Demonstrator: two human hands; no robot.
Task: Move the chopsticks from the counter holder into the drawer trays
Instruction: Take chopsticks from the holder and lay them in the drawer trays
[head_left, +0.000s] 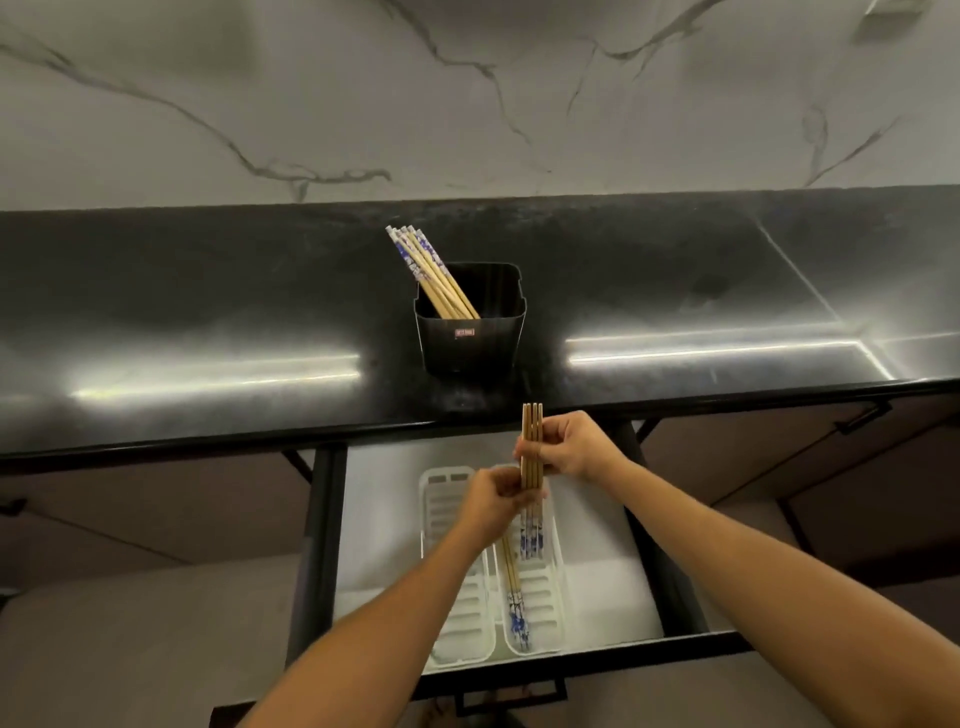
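The worktop (208, 322) lies bare on both sides of the black holder (470, 332), which stands near its front edge. Below, the open drawer (374, 519) has free floor left and right of the two white trays (550, 587); both hands crowd the space above them.

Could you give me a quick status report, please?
Both hands, left hand and right hand, gripping chopstick bundle above right tray. More in holder. Nothing obstructing.
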